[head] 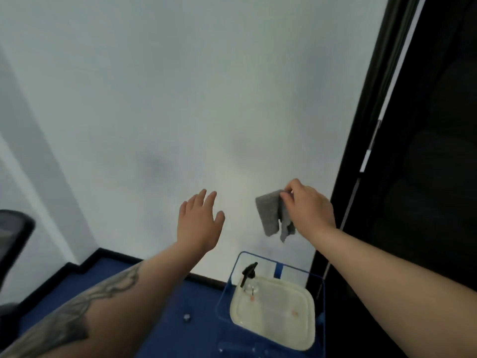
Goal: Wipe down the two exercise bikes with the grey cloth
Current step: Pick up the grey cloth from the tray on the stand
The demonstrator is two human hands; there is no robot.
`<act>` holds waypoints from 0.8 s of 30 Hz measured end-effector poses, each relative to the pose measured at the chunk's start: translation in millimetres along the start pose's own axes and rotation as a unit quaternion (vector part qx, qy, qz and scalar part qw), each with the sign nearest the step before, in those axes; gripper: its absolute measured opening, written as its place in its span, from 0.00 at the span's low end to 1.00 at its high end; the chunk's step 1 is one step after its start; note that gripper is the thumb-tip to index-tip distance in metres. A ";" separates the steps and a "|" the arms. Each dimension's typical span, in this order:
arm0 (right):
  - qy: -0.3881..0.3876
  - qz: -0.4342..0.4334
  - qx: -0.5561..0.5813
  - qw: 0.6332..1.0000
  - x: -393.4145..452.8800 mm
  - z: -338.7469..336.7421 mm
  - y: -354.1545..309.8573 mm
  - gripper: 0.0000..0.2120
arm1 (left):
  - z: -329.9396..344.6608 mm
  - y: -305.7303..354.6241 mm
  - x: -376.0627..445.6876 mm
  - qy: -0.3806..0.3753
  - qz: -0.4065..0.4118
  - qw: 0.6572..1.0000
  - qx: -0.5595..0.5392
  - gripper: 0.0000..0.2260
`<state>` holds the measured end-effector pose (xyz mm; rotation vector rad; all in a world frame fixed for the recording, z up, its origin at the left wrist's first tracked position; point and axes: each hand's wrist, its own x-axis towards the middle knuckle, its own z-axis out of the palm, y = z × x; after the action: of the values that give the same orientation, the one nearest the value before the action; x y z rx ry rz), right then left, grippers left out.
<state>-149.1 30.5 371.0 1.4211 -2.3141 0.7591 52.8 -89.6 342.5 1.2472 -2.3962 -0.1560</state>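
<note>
Grey cloth (273,215) hangs pinched in right hand (308,206), in front of white wall (180,99). Left hand (200,222) empty, fingers spread, apart from cloth.

Both hands are raised side by side in front of the wall (180,99), apart from each other. The left hand (200,222) is to the left with fingers spread; the right hand (308,208) is to the right, pinching the cloth (273,215), which hangs from its fingers. Below the cloth, a bin (271,264) stands on the floor (108,275) against the wall's foot, with a spray bottle (249,276) and a lid (276,311) in it. A door frame (366,125) runs up the right side; a chair (13,241) sits at far left
</note>
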 end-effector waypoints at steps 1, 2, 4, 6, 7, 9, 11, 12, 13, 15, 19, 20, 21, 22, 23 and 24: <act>0.010 -0.009 0.008 1.000 6.6 -11.9 -10.1 0.09 | -20.0 -1.0 -6.2 0.020 -0.012 1.000 0.006 0.24; 0.020 -0.022 0.014 0.999 11.9 -23.4 -21.0 0.09 | -39.5 -2.4 -13.8 0.039 -0.022 0.999 0.013 0.24; 0.041 -0.048 0.033 0.997 17.7 -44.7 -46.1 0.09 | -77.3 -7.5 -32.8 0.072 -0.044 0.996 0.031 0.24; 0.058 -0.064 0.058 0.995 18.0 -61.9 -73.1 0.09 | -111.8 -15.0 -56.7 0.100 -0.072 0.991 0.051 0.24; 0.063 -0.070 0.072 0.993 16.4 -68.5 -87.2 0.09 | -128.5 -19.4 -70.0 0.110 -0.085 0.988 0.062 0.25; 0.068 -0.092 0.099 0.988 10.1 -79.6 -117.3 0.09 | -160.2 -30.2 -98.8 0.129 -0.112 0.982 0.081 0.25; 0.072 -0.119 0.124 0.982 -1.1 -88.9 -149.0 0.09 | -189.9 -42.8 -129.7 0.145 -0.141 0.974 0.100 0.25; 0.072 -0.132 0.136 0.979 -7.9 -93.1 -164.9 0.09 | -203.6 -49.2 -145.1 0.152 -0.155 0.970 0.107 0.25; 0.069 -0.146 0.146 0.976 -15.5 -97.0 -180.9 0.09 | -216.4 -55.9 -160.6 0.159 -0.170 0.966 0.115 0.25; 0.059 -0.171 0.162 0.970 -31.7 -104.0 -212.3 0.09 | -240.0 -69.2 -190.6 0.175 -0.200 0.956 0.127 0.25; 0.047 -0.218 0.194 0.955 -63.9 -117.3 -273.6 0.10 | -277.8 -97.4 -249.2 0.188 -0.248 0.939 0.146 0.25; 0.047 -0.229 0.202 0.951 -72.2 -119.6 -289.0 0.10 | -285.7 -105.9 -263.2 0.192 -0.258 0.934 0.154 0.26; 0.047 -0.239 0.208 0.947 -80.7 -121.7 -304.7 0.10 | -293.6 -114.9 -276.6 0.197 -0.266 0.930 0.161 0.26; 0.048 -0.248 0.213 0.944 -89.6 -123.3 -319.7 0.10 | -301.5 -124.1 -289.5 0.201 -0.274 0.926 0.166 0.26; 0.047 -0.254 0.217 0.941 -98.9 -124.8 -334.6 0.10 | -309.0 -133.3 -301.9 0.205 -0.280 0.923 0.170 0.25; 0.046 -0.260 0.220 0.939 -109.0 -125.4 -349.3 0.10 | -315.9 -142.6 -314.1 0.206 -0.284 0.920 0.173 0.25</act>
<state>211.0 56.0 509.8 2.0156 -1.6284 1.1766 452.0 109.3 483.8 1.8966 -1.6940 0.3449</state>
